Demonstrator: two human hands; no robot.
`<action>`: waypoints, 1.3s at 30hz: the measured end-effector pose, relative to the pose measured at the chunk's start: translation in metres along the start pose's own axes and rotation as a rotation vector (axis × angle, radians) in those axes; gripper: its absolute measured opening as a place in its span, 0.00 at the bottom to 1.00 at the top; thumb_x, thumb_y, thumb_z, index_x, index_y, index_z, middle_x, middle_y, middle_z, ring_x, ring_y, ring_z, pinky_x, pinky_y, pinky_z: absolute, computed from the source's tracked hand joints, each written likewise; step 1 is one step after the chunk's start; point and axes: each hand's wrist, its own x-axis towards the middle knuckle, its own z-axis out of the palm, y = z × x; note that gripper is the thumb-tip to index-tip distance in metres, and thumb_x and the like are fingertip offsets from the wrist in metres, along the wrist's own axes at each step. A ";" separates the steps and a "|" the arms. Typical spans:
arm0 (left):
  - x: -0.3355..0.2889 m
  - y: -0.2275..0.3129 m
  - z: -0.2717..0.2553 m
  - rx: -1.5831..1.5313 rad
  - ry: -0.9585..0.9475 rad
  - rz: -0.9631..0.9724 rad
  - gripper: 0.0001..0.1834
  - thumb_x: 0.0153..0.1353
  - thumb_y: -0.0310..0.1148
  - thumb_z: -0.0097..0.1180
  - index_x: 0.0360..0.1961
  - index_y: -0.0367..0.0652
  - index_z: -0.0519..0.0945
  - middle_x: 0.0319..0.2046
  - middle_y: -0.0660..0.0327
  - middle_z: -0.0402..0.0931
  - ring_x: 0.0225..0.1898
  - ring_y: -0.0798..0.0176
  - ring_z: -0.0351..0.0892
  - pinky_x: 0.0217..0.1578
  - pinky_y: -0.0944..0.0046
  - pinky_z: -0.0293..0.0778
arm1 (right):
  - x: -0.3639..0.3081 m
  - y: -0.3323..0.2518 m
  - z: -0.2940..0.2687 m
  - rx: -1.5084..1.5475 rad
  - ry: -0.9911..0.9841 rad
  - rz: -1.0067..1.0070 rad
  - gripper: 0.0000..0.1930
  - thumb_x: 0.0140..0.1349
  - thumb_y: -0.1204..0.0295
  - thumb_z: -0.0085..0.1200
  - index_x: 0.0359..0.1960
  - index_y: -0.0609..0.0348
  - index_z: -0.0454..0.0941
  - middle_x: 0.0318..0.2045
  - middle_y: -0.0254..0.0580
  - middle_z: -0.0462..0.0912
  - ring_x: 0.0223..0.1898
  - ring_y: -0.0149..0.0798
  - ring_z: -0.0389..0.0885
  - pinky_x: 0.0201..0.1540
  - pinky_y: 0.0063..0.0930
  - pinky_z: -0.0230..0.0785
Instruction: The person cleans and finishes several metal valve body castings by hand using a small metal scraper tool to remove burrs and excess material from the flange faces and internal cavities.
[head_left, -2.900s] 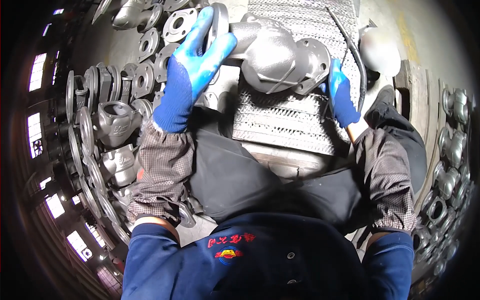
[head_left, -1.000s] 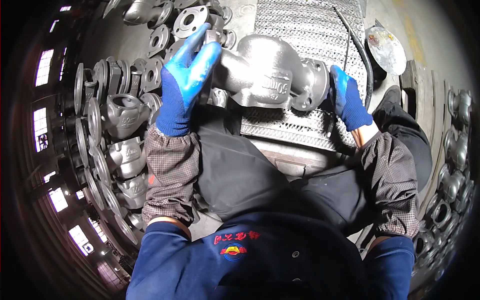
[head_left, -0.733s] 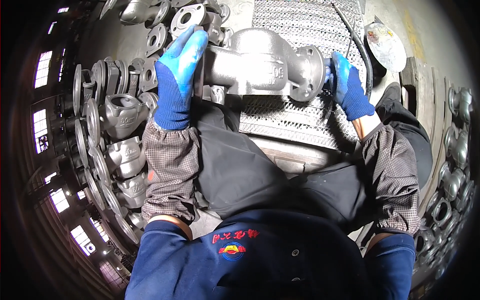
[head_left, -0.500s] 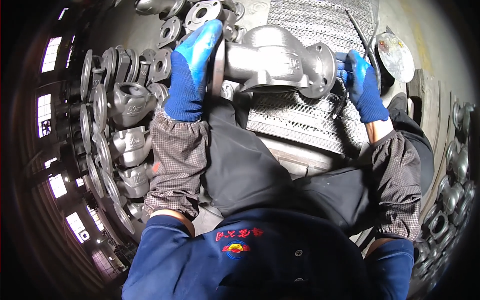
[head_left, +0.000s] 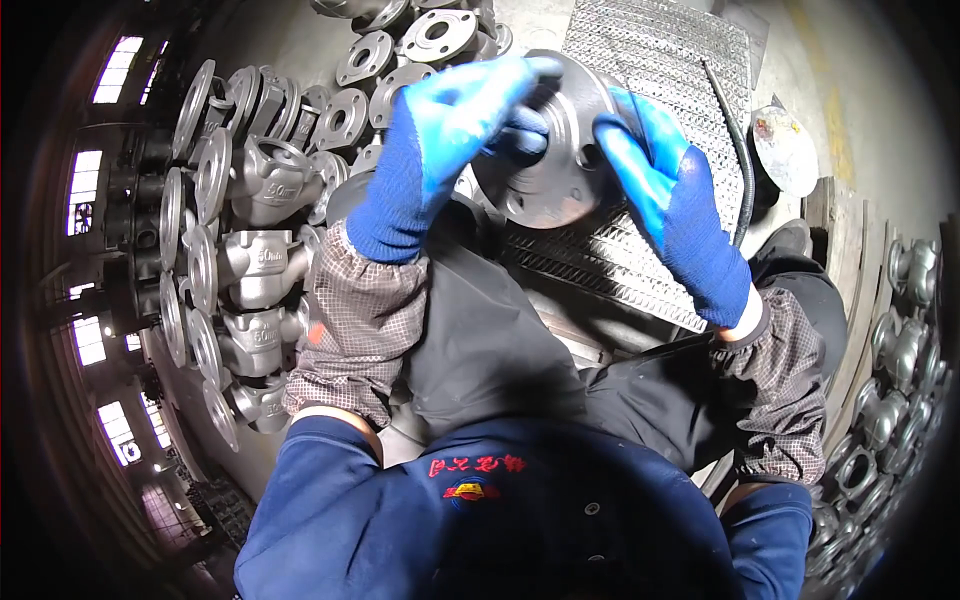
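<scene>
A grey cast-metal valve body (head_left: pixel 548 198) is held up in front of me, its round flange with bolt holes turned toward my view. The rest of the casting is mostly hidden behind that flange. My left hand (head_left: pixel 455 118), in a blue coated glove, grips the flange's upper left, with fingertips bent over its face near the central bore. On the right side, my gloved right hand (head_left: pixel 660 165) is closed round the rim, its thumb by a bolt hole. Beneath the casting lies a perforated metal-mesh bench top (head_left: pixel 640 265).
Rows of similar valve castings (head_left: pixel 265 255) stand at the left, with more flanged castings (head_left: pixel 440 35) at the far side. A black hose (head_left: pixel 735 140) runs along the mesh beside a round pale-topped container (head_left: pixel 785 150). More castings (head_left: pixel 885 420) lie on the floor at right.
The valve body has turned from lying sideways to showing its flange face. My right hand has moved left from near its end flange onto the rim; my left hand has shifted right.
</scene>
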 end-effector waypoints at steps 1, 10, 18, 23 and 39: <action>-0.002 0.008 0.001 -0.145 0.089 -0.073 0.23 0.70 0.42 0.39 0.54 0.35 0.74 0.40 0.62 0.77 0.34 0.74 0.75 0.37 0.73 0.72 | -0.001 0.002 0.001 0.097 -0.015 0.152 0.18 0.61 0.75 0.54 0.53 0.66 0.71 0.37 0.46 0.79 0.35 0.30 0.78 0.40 0.23 0.71; 0.021 -0.055 0.007 0.058 0.051 -0.027 0.13 0.62 0.31 0.51 0.47 0.40 0.78 0.38 0.60 0.78 0.38 0.66 0.76 0.42 0.70 0.72 | 0.007 0.004 -0.015 0.120 -0.064 0.232 0.17 0.53 0.83 0.51 0.47 0.66 0.76 0.36 0.42 0.81 0.38 0.29 0.79 0.42 0.22 0.71; 0.032 -0.047 0.032 0.175 -0.004 0.203 0.11 0.59 0.26 0.53 0.43 0.36 0.79 0.39 0.57 0.78 0.38 0.66 0.78 0.42 0.70 0.74 | 0.005 0.023 -0.068 -0.137 0.081 0.181 0.14 0.62 0.74 0.48 0.49 0.64 0.76 0.39 0.39 0.83 0.39 0.27 0.78 0.45 0.21 0.70; 0.031 -0.014 0.042 0.003 -0.158 0.060 0.19 0.62 0.41 0.52 0.45 0.35 0.78 0.26 0.57 0.74 0.26 0.68 0.71 0.30 0.64 0.70 | -0.013 0.045 -0.089 -0.534 0.028 0.052 0.15 0.62 0.72 0.49 0.49 0.66 0.75 0.41 0.47 0.82 0.42 0.35 0.80 0.46 0.24 0.70; 0.039 -0.023 0.078 -0.237 -0.046 0.080 0.15 0.61 0.37 0.53 0.37 0.33 0.79 0.26 0.61 0.79 0.27 0.71 0.77 0.30 0.69 0.74 | -0.019 0.038 -0.093 0.047 0.213 0.325 0.20 0.66 0.67 0.44 0.52 0.71 0.72 0.44 0.47 0.79 0.43 0.35 0.77 0.47 0.24 0.68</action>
